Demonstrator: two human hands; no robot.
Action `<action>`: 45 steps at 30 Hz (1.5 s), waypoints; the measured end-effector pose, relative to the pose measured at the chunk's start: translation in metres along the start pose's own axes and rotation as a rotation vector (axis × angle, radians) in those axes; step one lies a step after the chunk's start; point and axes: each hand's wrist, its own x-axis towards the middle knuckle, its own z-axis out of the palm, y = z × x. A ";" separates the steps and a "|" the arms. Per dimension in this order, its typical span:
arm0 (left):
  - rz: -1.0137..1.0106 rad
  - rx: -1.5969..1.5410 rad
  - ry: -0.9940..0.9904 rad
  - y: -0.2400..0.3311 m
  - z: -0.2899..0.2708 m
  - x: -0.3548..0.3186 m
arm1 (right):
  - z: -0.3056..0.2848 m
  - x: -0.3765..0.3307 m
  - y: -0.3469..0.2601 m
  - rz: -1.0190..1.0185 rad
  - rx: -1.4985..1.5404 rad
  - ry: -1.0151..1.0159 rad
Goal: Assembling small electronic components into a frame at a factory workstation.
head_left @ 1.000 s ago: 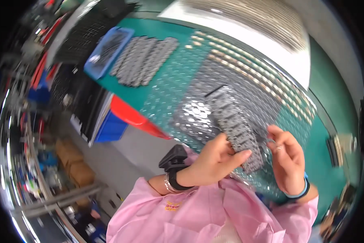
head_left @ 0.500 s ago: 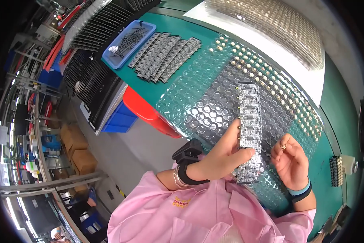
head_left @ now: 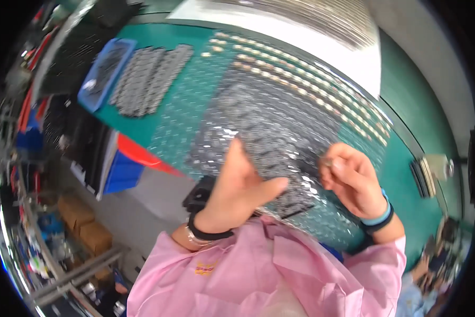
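Observation:
My left hand (head_left: 232, 182) is closed around the lower part of a long grey circuit board strip (head_left: 261, 145), thumb across its face. The strip tilts, its far end leaning left, and motion blurs it. Beneath it spreads a clear dimpled plastic tray (head_left: 176, 127), with rows of small whitish-gold round parts (head_left: 301, 84) along its far side. My right hand (head_left: 353, 179) hovers over the tray's right part, just right of the strip. Its fingertips are pinched together; a small dull spot shows there, too blurred to name.
Several circuit board strips (head_left: 153, 79) lie on the green table at the left, beside a blue bin (head_left: 102, 79). Clear trays (head_left: 311, 21) are stacked on a white sheet at the back. Small strips (head_left: 423, 177) lie at the right. A red stool (head_left: 142, 156) stands below the table edge.
The view has turned, so the table's things sit further left. The strip has gone from nearly upright in the picture to tilted leftward. Both hands keep their grips.

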 end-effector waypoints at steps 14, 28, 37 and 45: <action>0.231 0.077 0.147 -0.002 0.018 0.015 | -0.008 -0.005 0.001 0.051 -0.051 -0.197; 0.241 0.150 0.138 -0.005 0.014 0.017 | -0.006 -0.003 -0.001 0.115 0.021 -0.145; 0.248 0.110 0.156 -0.006 0.018 0.019 | -0.010 -0.003 0.001 0.028 -0.093 -0.157; 0.226 0.154 0.140 -0.005 0.015 0.017 | -0.007 -0.004 -0.001 0.040 -0.094 -0.113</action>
